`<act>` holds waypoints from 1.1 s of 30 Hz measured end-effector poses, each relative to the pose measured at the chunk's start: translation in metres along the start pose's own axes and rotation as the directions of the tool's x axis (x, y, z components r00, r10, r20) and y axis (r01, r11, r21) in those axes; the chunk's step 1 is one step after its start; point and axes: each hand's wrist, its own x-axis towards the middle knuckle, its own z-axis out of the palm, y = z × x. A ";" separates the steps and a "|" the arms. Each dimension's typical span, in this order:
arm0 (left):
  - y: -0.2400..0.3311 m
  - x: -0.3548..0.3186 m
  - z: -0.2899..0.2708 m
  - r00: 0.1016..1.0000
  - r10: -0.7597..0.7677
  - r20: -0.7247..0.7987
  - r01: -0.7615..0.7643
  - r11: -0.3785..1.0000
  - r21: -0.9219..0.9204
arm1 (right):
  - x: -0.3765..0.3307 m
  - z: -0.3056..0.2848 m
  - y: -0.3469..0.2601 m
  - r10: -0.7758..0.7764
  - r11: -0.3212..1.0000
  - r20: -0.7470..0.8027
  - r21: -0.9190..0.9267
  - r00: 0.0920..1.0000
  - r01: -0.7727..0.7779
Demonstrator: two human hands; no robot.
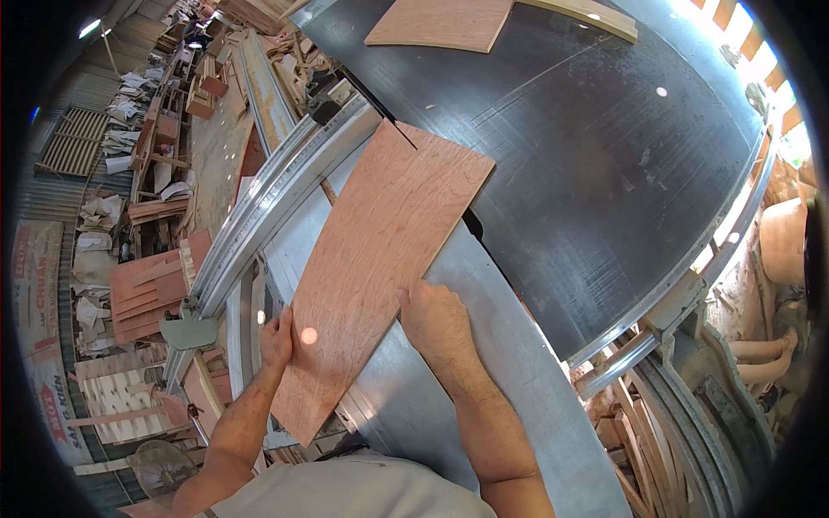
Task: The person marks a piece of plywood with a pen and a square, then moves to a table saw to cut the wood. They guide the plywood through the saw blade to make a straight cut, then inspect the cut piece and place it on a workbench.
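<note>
A long reddish plywood board point(371, 250) lies slanted across a table saw, partly on the light grey metal table point(509, 328) and partly on the dark tabletop point(604, 207). A thin dark line runs into its far end, in line with the slot between the two surfaces; whether this is a cut or the blade I cannot tell. My left hand point(276, 340) grips the board's left edge near its close end, thumb along the edge. On the opposite edge my right hand point(434, 318) is closed, fingers curled against the board.
Another plywood piece point(445, 22) and a narrow wood strip point(583, 15) lie at the dark top's far end. A silver fence rail point(268, 194) runs along the left. Stacked boards point(148, 298) stand at far left; a metal bar point(617, 364) sticks out at right.
</note>
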 end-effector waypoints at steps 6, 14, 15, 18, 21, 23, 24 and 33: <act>-0.013 0.007 0.005 0.998 0.058 0.005 -0.058 0.997 -0.049 | 0.002 -0.001 -0.001 -0.005 1.000 0.004 -0.009 1.000 0.005; 0.002 0.006 0.004 0.998 0.054 0.022 -0.055 0.998 0.016 | 0.007 0.000 0.002 -0.017 1.000 0.005 -0.021 1.000 0.018; 0.001 0.005 0.004 0.998 0.052 0.024 -0.051 0.999 -0.008 | 0.007 0.000 0.002 -0.022 1.000 0.007 -0.022 1.000 0.022; -0.005 0.007 0.006 0.999 0.046 0.022 -0.044 0.998 -0.053 | 0.007 -0.001 0.002 -0.021 1.000 0.013 -0.011 1.000 0.021; -0.010 0.011 0.009 0.999 0.048 0.010 -0.047 0.997 -0.062 | 0.008 0.000 0.002 -0.020 1.000 0.009 -0.009 1.000 0.020; -0.011 0.011 0.011 0.998 0.056 0.011 -0.055 0.995 -0.088 | 0.009 0.003 0.003 -0.027 1.000 -0.001 -0.017 1.000 0.027; -0.009 0.011 0.011 0.998 0.060 0.009 -0.059 0.995 -0.079 | 0.010 0.003 0.004 -0.035 0.999 -0.007 -0.017 0.999 0.035; -0.005 0.012 0.010 0.996 0.081 0.029 -0.078 0.994 -0.082 | 0.012 0.005 0.006 -0.042 0.999 -0.013 -0.026 0.999 0.041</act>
